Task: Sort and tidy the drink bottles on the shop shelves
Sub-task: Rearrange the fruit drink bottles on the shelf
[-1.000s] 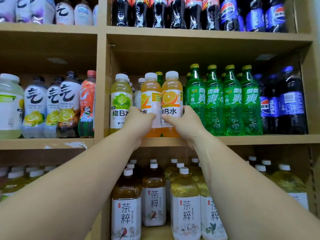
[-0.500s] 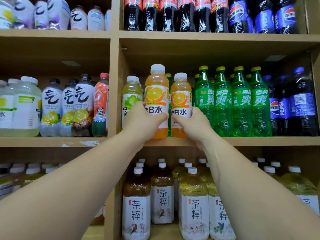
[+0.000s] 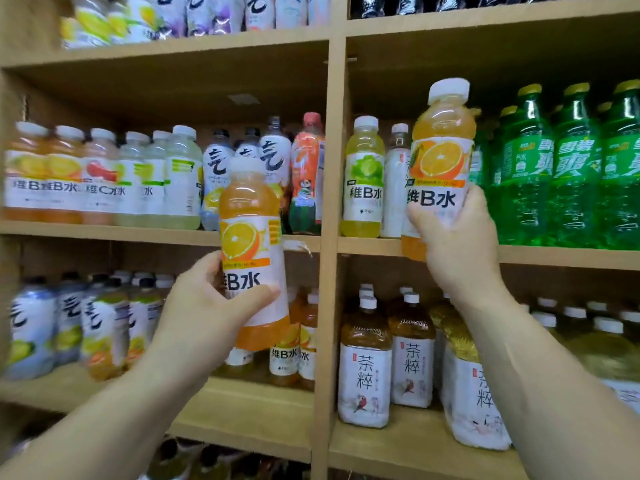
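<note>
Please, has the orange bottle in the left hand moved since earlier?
Yes. The orange bottle has left its shelf and crossed leftward past the upright divider.

Orange bottles (image 3: 254,258); green bottles (image 3: 573,168)

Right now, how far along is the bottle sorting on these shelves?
Done: both bottles picked up. In hand: the left hand grips an orange bottle; the right hand grips a second orange bottle. Left: neither is shelved; matching orange bottles stand far left on the middle shelf, and a lime bottle shares the green soda bottles' compartment.
</note>
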Action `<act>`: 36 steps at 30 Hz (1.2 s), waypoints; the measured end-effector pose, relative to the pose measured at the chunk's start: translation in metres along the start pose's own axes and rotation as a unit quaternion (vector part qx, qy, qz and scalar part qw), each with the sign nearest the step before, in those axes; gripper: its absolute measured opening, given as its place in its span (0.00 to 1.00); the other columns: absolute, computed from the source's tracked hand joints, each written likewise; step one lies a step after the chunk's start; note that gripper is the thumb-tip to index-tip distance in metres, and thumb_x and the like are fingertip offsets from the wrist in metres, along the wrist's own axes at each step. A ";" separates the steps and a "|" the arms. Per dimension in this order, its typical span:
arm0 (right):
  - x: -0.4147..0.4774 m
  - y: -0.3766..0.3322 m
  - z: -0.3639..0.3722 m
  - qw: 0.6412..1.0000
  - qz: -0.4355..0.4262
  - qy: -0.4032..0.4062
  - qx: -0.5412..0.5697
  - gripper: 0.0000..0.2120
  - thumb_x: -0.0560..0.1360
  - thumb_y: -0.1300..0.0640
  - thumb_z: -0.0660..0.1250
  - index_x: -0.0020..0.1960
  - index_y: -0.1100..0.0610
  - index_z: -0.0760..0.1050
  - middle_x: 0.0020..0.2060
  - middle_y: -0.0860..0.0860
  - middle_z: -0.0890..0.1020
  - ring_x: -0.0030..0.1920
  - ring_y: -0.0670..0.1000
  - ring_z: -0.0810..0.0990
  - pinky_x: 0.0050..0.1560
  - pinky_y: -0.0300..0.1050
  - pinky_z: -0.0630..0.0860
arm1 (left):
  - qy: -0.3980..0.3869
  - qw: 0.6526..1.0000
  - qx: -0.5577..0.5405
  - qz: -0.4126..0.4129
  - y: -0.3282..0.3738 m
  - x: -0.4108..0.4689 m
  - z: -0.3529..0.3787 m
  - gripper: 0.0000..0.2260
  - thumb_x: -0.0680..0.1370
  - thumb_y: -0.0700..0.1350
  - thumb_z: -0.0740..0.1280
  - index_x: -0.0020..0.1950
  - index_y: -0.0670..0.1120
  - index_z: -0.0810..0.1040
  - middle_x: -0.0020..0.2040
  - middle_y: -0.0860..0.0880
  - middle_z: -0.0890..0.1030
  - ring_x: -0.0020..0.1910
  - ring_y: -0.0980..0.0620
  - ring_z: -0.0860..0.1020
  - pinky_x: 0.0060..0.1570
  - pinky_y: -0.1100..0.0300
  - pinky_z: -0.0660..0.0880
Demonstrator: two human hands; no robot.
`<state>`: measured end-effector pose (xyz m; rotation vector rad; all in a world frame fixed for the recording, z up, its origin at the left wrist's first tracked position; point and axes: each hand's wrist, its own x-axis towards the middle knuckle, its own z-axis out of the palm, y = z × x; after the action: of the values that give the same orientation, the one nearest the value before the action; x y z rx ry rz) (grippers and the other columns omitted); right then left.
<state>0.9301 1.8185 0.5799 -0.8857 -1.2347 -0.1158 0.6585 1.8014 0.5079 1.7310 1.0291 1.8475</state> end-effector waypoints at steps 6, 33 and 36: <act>-0.093 0.002 0.043 0.992 0.060 -0.093 0.054 0.17 0.74 0.50 0.74 0.60 0.45 0.72 0.46 0.40 0.83 0.46 0.36 0.81 0.41 0.33 0.73 | 0.005 0.996 0.060 -0.061 -0.100 0.007 -0.025 0.16 0.71 0.45 0.80 0.53 0.57 0.79 0.47 0.55 0.86 0.47 0.54 0.84 0.50 0.46 0.81; -0.249 0.106 0.200 0.948 0.276 -0.121 -0.107 0.31 0.76 0.60 0.74 0.73 0.51 0.62 0.60 0.42 0.78 0.55 0.34 0.78 0.53 0.29 0.73 | -0.176 0.980 0.035 -0.085 -0.303 0.052 -0.024 0.30 0.64 0.51 0.84 0.61 0.59 0.73 0.53 0.58 0.82 0.51 0.59 0.81 0.52 0.56 0.77; -0.244 0.108 0.197 0.937 0.292 -0.133 -0.139 0.28 0.77 0.59 0.73 0.70 0.45 0.62 0.58 0.39 0.78 0.53 0.30 0.77 0.49 0.24 0.71 | -0.187 0.978 0.023 -0.089 -0.303 0.052 -0.025 0.30 0.67 0.48 0.82 0.62 0.62 0.71 0.53 0.63 0.79 0.53 0.60 0.79 0.51 0.58 0.74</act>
<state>0.7459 1.9261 0.3260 -1.5221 -1.1669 0.3247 0.5690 2.0289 0.3195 1.8524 1.0366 1.3327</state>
